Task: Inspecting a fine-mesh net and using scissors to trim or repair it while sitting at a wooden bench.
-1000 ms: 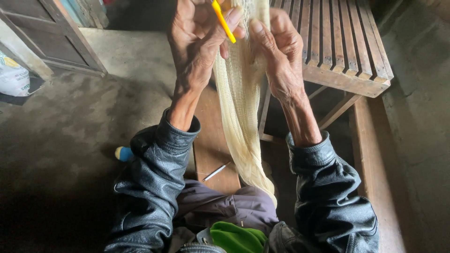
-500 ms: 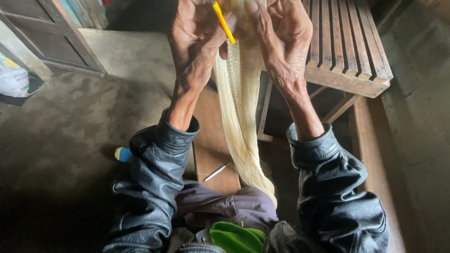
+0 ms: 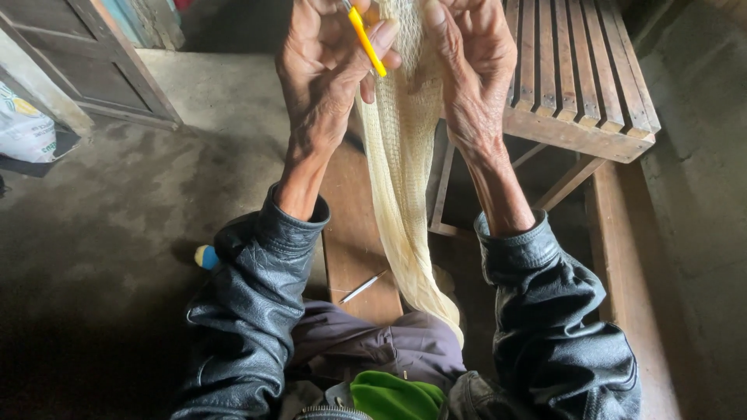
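My left hand [image 3: 323,74] is raised at the top of the view, its fingers pinched on a thin yellow tool [image 3: 366,40] that slants down to the right. Right beside it my right hand [image 3: 471,66] grips the upper part of a cream-coloured net [image 3: 405,194]. The net hangs in a long bunch between my forearms down to my lap. Both arms wear dark leather sleeves. The tops of both hands and the net's upper end are cut off by the frame.
A slatted wooden bench [image 3: 580,85] stands behind my right hand. A wooden plank [image 3: 354,233] lies under the net with a small white stick [image 3: 362,288] on it. A blue and yellow object [image 3: 205,257] sits by my left elbow. A wooden door [image 3: 85,70] is at far left.
Both hands have shifted slightly upward and closer together on the net. The yellow tool stays pinched in my left hand.
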